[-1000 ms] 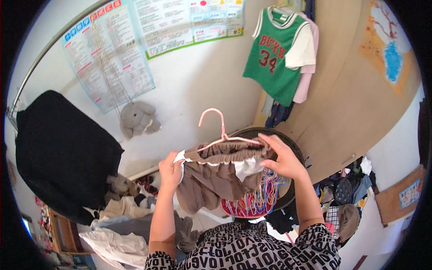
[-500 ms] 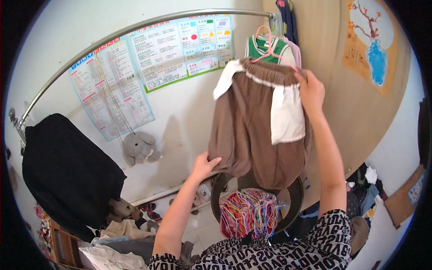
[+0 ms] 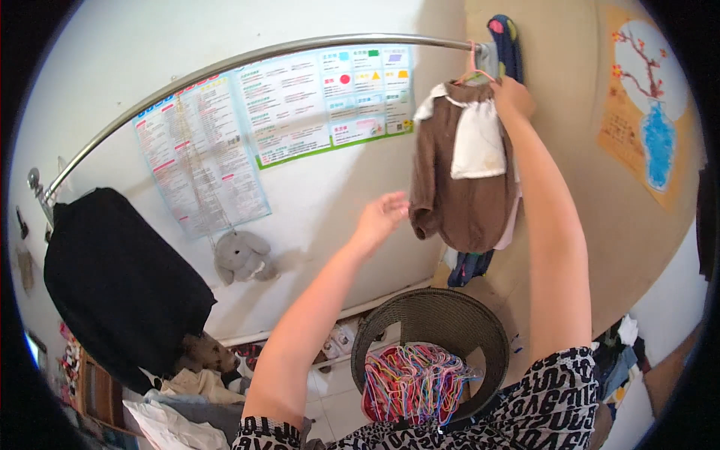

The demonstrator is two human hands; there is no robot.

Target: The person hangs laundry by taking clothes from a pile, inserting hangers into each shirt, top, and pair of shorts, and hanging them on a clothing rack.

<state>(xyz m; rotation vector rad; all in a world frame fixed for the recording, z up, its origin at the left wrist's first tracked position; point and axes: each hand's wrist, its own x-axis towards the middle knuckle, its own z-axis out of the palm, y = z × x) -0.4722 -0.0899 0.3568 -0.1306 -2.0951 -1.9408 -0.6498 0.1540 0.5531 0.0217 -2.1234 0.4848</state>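
Note:
Brown elastic-waist trousers (image 3: 457, 202), their white pocket linings hanging out, are on a pink hanger (image 3: 474, 73) at the right end of the metal rail (image 3: 292, 51). The hanger's hook is up at the rail; whether the rail bears its weight I cannot tell. My right hand (image 3: 514, 101) is closed on the waistband at the hanger's right end, its fingertips partly hidden. Just left of the trouser leg, my left hand (image 3: 384, 219) is open with nothing in it. Behind the trousers, other hung clothes, among them a dark blue garment (image 3: 504, 45), show only in part.
Below stands a dark woven basket (image 3: 427, 304) with many colourful hangers (image 3: 412, 382). A black garment (image 3: 124, 285) hangs at the rail's left end, above piled clothes (image 3: 187, 412). A grey plush rabbit (image 3: 241, 256) hangs against the wall by posters (image 3: 330, 105). A wooden panel (image 3: 570, 187) borders the right.
The trousers on their hanger have moved away from me and up to the rail, covering the green garment behind. My left hand has let go of the trouser leg and risen.

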